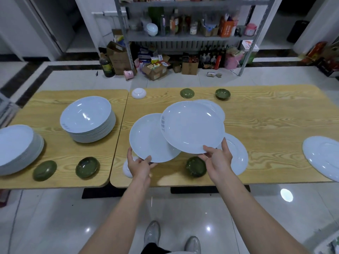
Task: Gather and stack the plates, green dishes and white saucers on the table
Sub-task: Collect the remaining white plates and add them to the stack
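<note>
My left hand (139, 165) grips the near rim of a white plate (148, 138) held above the right table. My right hand (218, 158) grips a second white plate (192, 125), which overlaps the first one's right edge. Under them lie another plate at the back (218, 109) and one near my right hand (238, 154). A tall plate stack (88, 118) and a second stack (16, 145) stand on the left table. Green dishes lie at the near left (45, 170), (87, 167), by my right hand (196, 166) and at the far edge (187, 93), (222, 93). White saucers sit far (138, 93) and under my left wrist (127, 166).
Two wooden tables (266, 121) stand side by side with a narrow gap between them. A large white plate (322, 156) overhangs the right edge of the view. Behind the tables, a metal shelf (183, 37) with bottles and cardboard boxes (156, 70) on the tiled floor.
</note>
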The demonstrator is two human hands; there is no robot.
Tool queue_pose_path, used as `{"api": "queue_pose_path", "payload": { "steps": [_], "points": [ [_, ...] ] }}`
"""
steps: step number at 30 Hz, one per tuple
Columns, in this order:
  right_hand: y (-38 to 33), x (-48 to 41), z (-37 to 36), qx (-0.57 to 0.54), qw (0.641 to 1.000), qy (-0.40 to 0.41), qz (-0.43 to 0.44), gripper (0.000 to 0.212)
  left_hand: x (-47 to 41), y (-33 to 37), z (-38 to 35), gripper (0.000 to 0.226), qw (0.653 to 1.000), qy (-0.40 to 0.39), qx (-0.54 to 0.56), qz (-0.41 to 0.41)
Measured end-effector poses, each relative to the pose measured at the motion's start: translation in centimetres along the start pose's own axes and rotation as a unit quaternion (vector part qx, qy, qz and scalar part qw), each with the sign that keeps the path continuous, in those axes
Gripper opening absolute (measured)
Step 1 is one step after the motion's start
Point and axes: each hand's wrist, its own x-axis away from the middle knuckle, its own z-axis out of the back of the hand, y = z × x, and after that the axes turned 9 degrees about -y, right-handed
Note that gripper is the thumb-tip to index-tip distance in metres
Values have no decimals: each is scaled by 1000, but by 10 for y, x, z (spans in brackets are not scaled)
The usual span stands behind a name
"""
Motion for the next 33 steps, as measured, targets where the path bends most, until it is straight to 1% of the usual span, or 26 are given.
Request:
{"api": "queue_pose_path", "payload": {
  "steps": [4, 8, 12, 17, 22, 26, 29, 33],
  "points": [
    [-2, 3, -15, -4, 1000, -21, -4, 83, 8, 22, 3, 92, 999, 14, 4, -29],
    [-3, 4, -31, -9, 999, -44, -11, 85, 15, 41, 8, 91, 998, 25, 36, -52],
    [0, 8, -47, 4, 997, -81, -19, 86, 19, 55, 17, 90, 994, 19, 73, -80],
    [11, 5, -70, 35, 994, -103, -10, 77, 8, 72, 32, 87, 990, 10, 96, -100],
    [29, -8, -105, 40, 993, -113, 5, 81, -27, 100, 51, 88, 988, 8, 111, -108],
    [55, -22, -150, 12, 995, -95, -1, 84, -65, 130, 76, 89, 988, 9, 113, -103],
    [78, -33, -186, 2, 996, -90, 0, 83, -95, 151, 99, 89, 990, -3, 103, -97],
    [107, -44, -226, 2, 997, -81, 8, 82, -130, 175, 125, 88, 992, 2, 90, -88]
  ]
}}
